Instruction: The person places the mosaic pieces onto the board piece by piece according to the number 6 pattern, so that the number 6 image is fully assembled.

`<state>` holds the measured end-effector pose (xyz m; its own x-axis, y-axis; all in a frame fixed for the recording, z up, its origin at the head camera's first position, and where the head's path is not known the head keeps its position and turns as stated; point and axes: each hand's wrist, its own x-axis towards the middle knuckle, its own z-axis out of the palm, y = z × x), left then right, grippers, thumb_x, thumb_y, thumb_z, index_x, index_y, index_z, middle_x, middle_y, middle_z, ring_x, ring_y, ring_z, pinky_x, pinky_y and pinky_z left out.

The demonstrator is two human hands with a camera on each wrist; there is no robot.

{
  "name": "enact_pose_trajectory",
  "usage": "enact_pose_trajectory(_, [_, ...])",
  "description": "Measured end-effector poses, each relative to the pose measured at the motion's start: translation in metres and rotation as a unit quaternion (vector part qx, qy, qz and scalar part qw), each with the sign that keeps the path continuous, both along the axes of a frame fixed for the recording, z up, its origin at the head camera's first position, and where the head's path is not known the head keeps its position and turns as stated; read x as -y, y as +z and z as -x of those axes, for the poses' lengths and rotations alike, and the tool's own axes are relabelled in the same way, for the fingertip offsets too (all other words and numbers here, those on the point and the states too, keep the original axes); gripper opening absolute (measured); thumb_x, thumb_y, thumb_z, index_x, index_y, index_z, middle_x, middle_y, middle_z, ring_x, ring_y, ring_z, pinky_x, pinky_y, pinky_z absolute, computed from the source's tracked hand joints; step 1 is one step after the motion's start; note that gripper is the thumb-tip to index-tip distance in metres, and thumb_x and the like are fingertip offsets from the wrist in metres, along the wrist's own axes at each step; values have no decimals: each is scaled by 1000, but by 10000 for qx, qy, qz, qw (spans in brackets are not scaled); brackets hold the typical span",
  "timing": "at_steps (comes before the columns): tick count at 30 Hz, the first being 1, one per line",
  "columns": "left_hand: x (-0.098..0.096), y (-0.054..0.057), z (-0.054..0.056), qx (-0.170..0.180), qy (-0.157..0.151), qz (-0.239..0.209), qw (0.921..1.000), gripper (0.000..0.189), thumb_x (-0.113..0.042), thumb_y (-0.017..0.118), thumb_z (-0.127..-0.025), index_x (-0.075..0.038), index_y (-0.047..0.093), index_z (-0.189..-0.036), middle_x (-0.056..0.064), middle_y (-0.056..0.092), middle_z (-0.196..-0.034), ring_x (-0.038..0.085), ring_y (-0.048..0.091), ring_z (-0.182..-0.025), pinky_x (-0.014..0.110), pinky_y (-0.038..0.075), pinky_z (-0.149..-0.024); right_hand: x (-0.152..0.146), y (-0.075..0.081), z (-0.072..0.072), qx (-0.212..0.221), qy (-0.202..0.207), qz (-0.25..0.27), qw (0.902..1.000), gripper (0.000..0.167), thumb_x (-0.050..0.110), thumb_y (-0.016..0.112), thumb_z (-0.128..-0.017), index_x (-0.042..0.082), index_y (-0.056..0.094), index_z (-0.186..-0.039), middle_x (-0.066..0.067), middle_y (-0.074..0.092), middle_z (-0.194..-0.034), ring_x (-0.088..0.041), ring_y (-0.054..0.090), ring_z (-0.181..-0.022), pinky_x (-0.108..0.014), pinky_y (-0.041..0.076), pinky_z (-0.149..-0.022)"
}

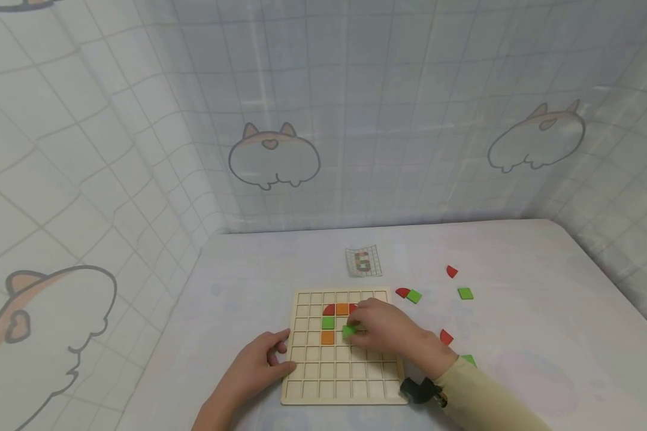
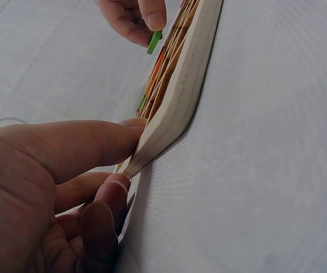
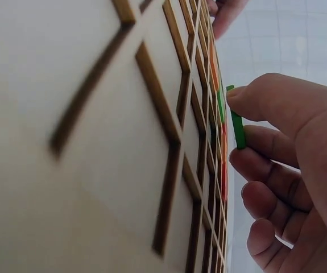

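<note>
A pale wooden grid board [image 1: 342, 389] lies on the table. My left hand [image 1: 259, 364] holds its left edge; in the left wrist view the thumb [image 2: 89, 145] lies against the rim and the other fingers curl beside it. Over the board's upper middle, my right hand [image 1: 385, 328] pinches a green square tile [image 1: 348, 331] between thumb and fingers. In the right wrist view this tile [image 3: 238, 126] is held on edge, just off the grid. Cells hold a red quarter-round tile [image 1: 329, 310], orange tiles [image 1: 342, 309] and another green tile [image 1: 328, 323]. My right hand partly hides a second red tile [image 1: 353, 308].
Behind the board lies a small paper card [image 1: 363, 261] with a printed grid pattern. Loose red [image 1: 452, 272] and green tiles [image 1: 466, 293] are scattered to the right. A dark band [image 1: 422, 391] is at my right wrist. Patterned curtains [image 1: 345, 149] enclose the table.
</note>
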<state>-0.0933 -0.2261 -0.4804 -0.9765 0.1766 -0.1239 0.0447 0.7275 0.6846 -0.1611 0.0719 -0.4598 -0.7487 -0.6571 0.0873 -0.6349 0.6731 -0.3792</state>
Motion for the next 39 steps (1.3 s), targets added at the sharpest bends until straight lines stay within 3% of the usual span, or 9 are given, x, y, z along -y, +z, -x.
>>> enact_pose_trajectory(11, [2,1,-1,-118,-91,21,9999,72,-35,84,-78,-5,58,-138,-8,55,-94,8,51,-71,25,43,-60,10,-4,-2,-128,176,-233,9995,17,35,73,-87,21,75,-97,14,58,-87,-6,50,-81,-27,47,-78])
enact_pose_trajectory(17, [2,2,-1,-134,-97,52,9998,71,-34,83,-79,-5,58,-138,-8,55,-95,8,50,-70,25,43,-60,11,-5,-2,-217,267,-159,9993,18,35,74,-87,20,75,-97,12,59,-89,-6,51,-82,-27,48,-78])
enact_pose_trajectory(25, [1,1,-1,-47,-47,60,10000,72,-34,84,-78,-6,57,-138,-8,55,-95,9,50,-70,25,43,-60,12,-4,-2,10,204,-134,9997,19,35,74,-87,19,76,-97,13,58,-88,-5,51,-80,-27,48,-78])
enact_pose_trajectory(32, [2,1,-1,-117,-91,80,9999,71,-34,83,-78,-5,58,-138,-9,54,-94,8,51,-70,25,43,-60,13,-5,-2,-202,347,-50,9992,17,33,76,-87,19,78,-95,13,58,-87,-4,53,-80,-26,48,-78])
enact_pose_trajectory(39, [2,-1,0,-99,-38,49,9999,71,-35,84,-78,-6,58,-138,-8,55,-94,8,50,-70,25,43,-59,14,-5,-1,-141,390,48,9991,19,34,77,-87,18,80,-96,14,59,-87,-1,54,-80,-23,48,-76])
